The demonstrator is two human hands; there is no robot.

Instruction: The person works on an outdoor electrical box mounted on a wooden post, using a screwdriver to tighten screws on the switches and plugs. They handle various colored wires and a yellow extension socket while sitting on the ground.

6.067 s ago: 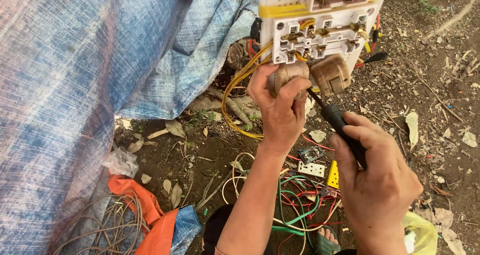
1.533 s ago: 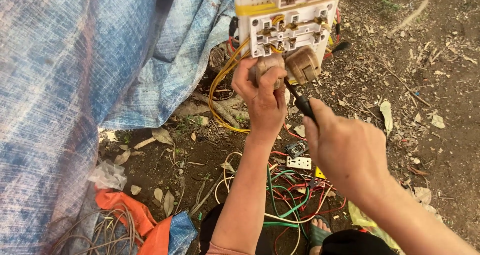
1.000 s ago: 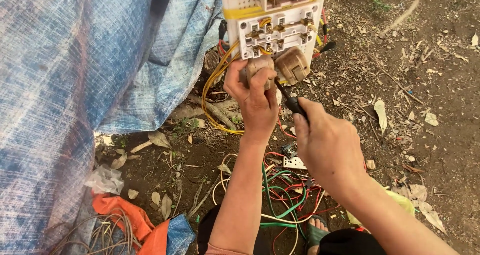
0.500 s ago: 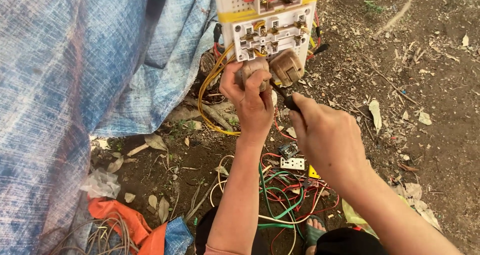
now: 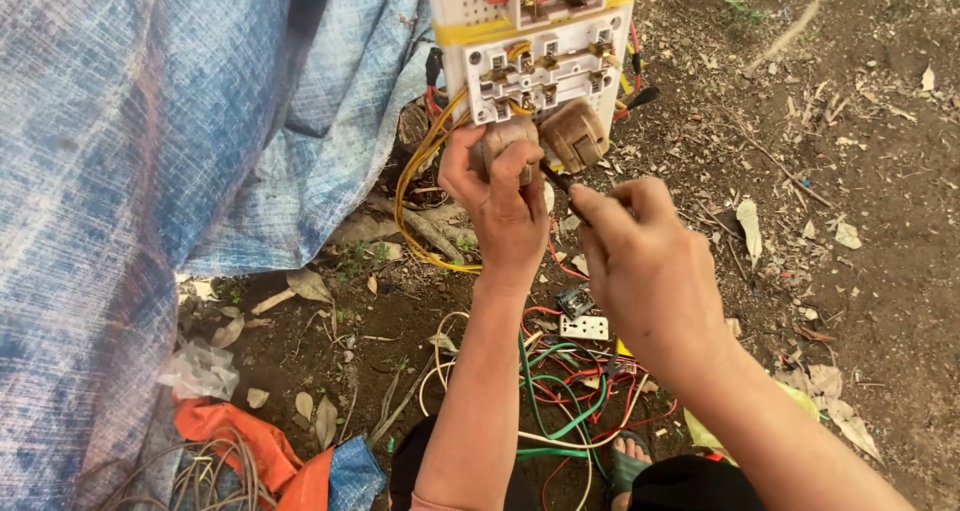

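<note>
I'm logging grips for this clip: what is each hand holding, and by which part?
The left hand grips a brown fitting under the white board, fingers wrapped around its body. The right hand holds a screwdriver by its handle, mostly hidden.

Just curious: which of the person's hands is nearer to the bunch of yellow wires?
Left. The left hand grips a brown plug right beside the looping yellow wires; the right hand holds a dark tool farther right.

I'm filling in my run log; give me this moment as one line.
left hand grips brown fitting under white switch panel | right hand holds dark tool beside it | loose wires on dirt
</note>
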